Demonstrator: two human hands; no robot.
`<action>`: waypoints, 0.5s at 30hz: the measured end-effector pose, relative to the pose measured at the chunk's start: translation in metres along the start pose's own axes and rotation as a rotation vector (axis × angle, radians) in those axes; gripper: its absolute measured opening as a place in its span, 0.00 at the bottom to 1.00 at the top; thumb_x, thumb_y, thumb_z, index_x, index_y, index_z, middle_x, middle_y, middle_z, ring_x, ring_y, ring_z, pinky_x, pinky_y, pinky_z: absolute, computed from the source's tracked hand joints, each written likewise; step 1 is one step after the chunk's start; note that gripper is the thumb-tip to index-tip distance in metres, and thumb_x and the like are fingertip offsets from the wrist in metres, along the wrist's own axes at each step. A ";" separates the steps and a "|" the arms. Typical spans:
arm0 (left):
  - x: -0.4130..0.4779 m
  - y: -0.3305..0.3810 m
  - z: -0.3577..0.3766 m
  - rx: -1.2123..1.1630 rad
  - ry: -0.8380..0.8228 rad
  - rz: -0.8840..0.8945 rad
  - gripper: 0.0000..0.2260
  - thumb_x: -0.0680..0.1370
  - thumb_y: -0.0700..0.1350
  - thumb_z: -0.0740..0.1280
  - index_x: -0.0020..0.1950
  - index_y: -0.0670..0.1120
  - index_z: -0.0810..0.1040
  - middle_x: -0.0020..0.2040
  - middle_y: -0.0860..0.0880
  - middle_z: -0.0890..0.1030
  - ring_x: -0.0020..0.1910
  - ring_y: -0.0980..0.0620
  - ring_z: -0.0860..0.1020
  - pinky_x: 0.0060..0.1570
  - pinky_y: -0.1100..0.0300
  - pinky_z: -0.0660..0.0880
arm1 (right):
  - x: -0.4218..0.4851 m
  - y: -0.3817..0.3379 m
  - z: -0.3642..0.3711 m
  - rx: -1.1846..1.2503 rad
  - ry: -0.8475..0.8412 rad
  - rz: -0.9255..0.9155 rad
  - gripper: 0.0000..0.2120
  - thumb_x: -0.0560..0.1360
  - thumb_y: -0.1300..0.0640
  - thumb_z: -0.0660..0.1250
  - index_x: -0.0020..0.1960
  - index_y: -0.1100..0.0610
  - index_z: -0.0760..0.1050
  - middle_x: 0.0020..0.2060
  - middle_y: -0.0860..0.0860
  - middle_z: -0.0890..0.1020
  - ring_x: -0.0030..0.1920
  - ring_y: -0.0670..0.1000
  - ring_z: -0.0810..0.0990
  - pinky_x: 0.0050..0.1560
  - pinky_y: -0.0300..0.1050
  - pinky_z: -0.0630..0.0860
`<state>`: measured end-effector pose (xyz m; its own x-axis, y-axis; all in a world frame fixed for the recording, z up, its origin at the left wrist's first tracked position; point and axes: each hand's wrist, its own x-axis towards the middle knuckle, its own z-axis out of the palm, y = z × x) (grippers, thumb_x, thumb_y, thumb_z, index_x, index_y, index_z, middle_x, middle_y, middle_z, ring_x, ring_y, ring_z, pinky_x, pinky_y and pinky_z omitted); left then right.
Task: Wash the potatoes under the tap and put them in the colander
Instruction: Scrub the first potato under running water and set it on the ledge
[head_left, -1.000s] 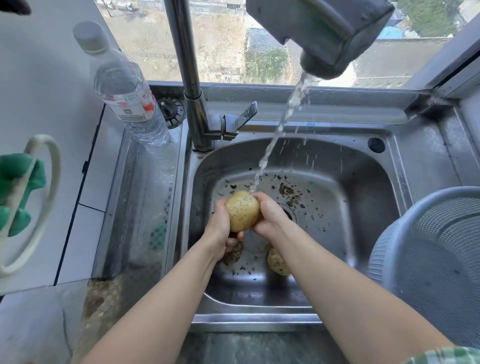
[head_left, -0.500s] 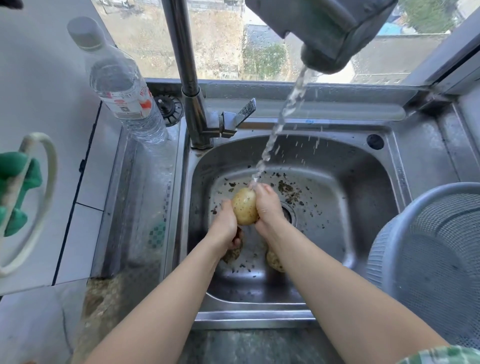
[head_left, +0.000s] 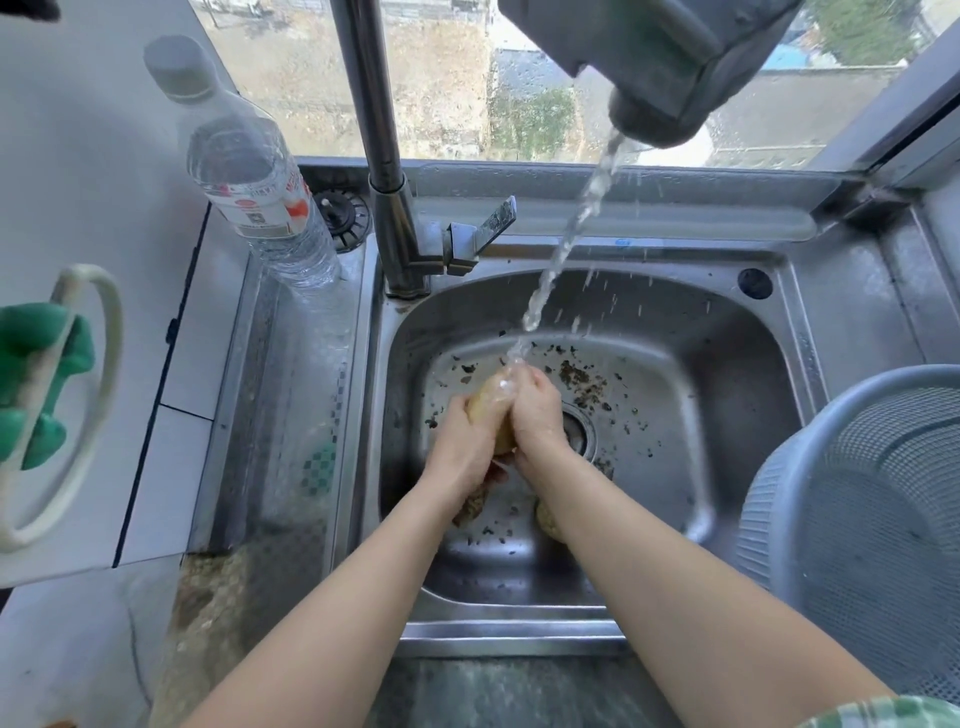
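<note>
Left hand (head_left: 462, 447) and right hand (head_left: 537, 415) clasp 1 potato (head_left: 488, 402) under the tap stream (head_left: 566, 244); 2 more lie in the sink (head_left: 727, 415)

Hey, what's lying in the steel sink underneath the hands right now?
Two more dirty potatoes, one below the left hand and one below the right forearm, each partly covered, among dark peel scraps on the steel sink floor. Anything directly under the hands stays hidden.
</note>
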<state>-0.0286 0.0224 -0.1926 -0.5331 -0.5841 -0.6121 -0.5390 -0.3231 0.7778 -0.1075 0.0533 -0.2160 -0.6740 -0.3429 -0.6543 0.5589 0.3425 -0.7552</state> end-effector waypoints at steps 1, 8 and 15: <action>-0.001 0.001 0.000 -0.033 -0.017 0.008 0.20 0.79 0.63 0.60 0.56 0.50 0.80 0.48 0.44 0.86 0.42 0.48 0.85 0.38 0.57 0.81 | 0.000 -0.001 0.000 -0.005 0.011 -0.007 0.14 0.81 0.51 0.57 0.43 0.52 0.78 0.43 0.55 0.83 0.48 0.58 0.82 0.52 0.54 0.80; -0.011 0.003 -0.010 -0.100 0.069 -0.088 0.23 0.76 0.58 0.68 0.66 0.47 0.74 0.55 0.44 0.81 0.48 0.49 0.81 0.53 0.47 0.79 | 0.008 0.002 -0.013 -0.016 0.021 0.053 0.15 0.83 0.60 0.54 0.65 0.61 0.74 0.59 0.59 0.79 0.58 0.57 0.79 0.55 0.51 0.79; -0.028 0.010 -0.038 0.382 0.512 0.204 0.32 0.67 0.57 0.76 0.68 0.58 0.68 0.59 0.49 0.75 0.57 0.48 0.76 0.56 0.52 0.75 | -0.007 0.001 0.011 -0.105 -0.254 0.267 0.12 0.81 0.61 0.56 0.61 0.63 0.74 0.46 0.59 0.83 0.41 0.54 0.83 0.38 0.42 0.80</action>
<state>0.0055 0.0071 -0.1621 -0.3231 -0.9155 -0.2397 -0.7032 0.0627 0.7082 -0.0971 0.0460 -0.2122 -0.3632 -0.4307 -0.8262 0.6370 0.5323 -0.5576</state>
